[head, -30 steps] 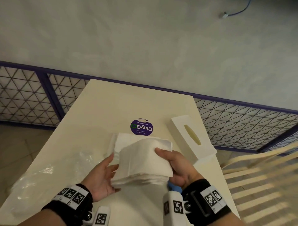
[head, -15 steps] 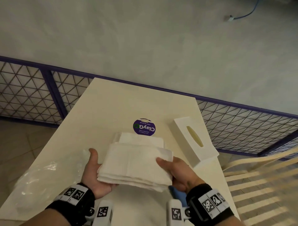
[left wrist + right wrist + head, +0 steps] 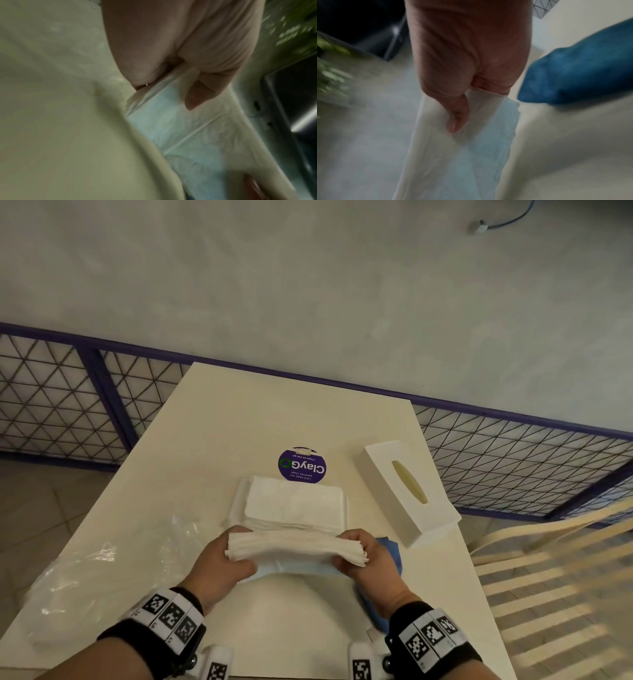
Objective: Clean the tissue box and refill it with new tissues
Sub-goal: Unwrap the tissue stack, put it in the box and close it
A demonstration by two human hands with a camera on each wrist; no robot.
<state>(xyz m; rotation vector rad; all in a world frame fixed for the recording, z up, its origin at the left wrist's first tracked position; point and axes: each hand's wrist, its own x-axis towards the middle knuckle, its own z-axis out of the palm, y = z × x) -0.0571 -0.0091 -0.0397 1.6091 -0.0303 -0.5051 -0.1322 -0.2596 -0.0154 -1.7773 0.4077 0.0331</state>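
Note:
A wad of white tissues (image 3: 294, 547) is held folded over, edge up, just above the cream table (image 3: 239, 422). My left hand (image 3: 228, 564) grips its left end and my right hand (image 3: 363, 559) grips its right end. In the left wrist view the thumb pinches the tissue wad (image 3: 180, 121); the right wrist view shows the same wad (image 3: 471, 148) under my right thumb. Behind it lies a flat stack of white tissues (image 3: 294, 503). The white tissue box (image 3: 409, 489), oval slot up, lies at the table's right edge.
A blue cloth (image 3: 388, 556) lies under my right wrist, also blue cloth (image 3: 580, 75) in the right wrist view. Crumpled clear plastic wrap (image 3: 102, 570) covers the table's left side. A round purple sticker (image 3: 302, 465) sits mid-table. A slatted wooden chair (image 3: 555, 570) stands right.
The tissue wad was spread flat between both hands; now it is folded over into a narrow bundle and brought nearer to me, showing the flat stack behind it.

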